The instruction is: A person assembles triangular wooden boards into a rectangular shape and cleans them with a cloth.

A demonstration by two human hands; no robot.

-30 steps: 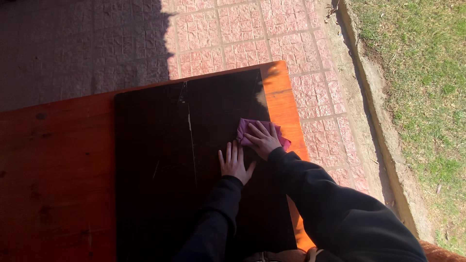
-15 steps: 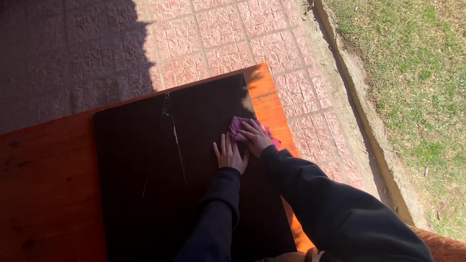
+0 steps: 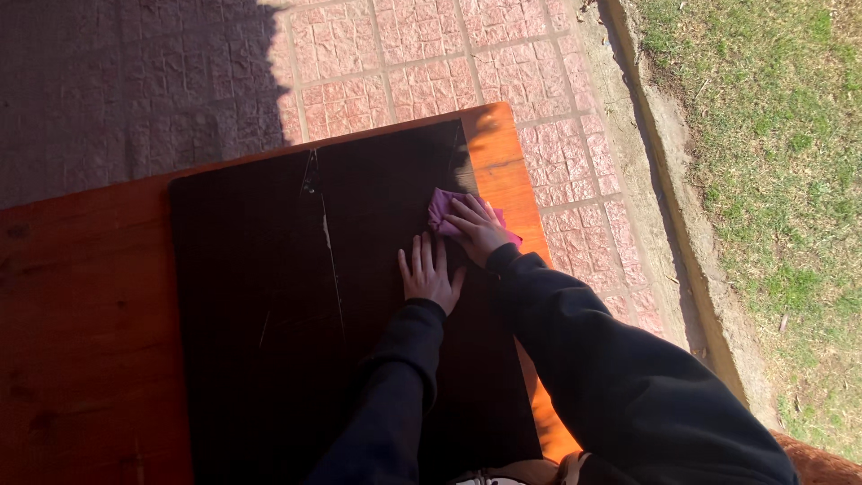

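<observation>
A large black panel (image 3: 269,296) lies flat on an orange wooden table (image 3: 81,323). A pale scratch or seam runs down its middle. My left hand (image 3: 429,273) rests flat on the panel, fingers spread and pointing away from me. My right hand (image 3: 477,228) presses a pink cloth (image 3: 440,208) onto the panel near its right edge. Both arms are in dark sleeves.
The table's right edge (image 3: 516,193) stands in sunlight beside the panel. Beyond it lies pink brick paving (image 3: 404,63), partly in shadow at the left. A concrete kerb (image 3: 669,198) and a strip of grass (image 3: 772,162) run along the right.
The right hand and cloth have stayed near the panel's right edge, shifting only slightly. The left hand stays flat. The view has shifted a little.
</observation>
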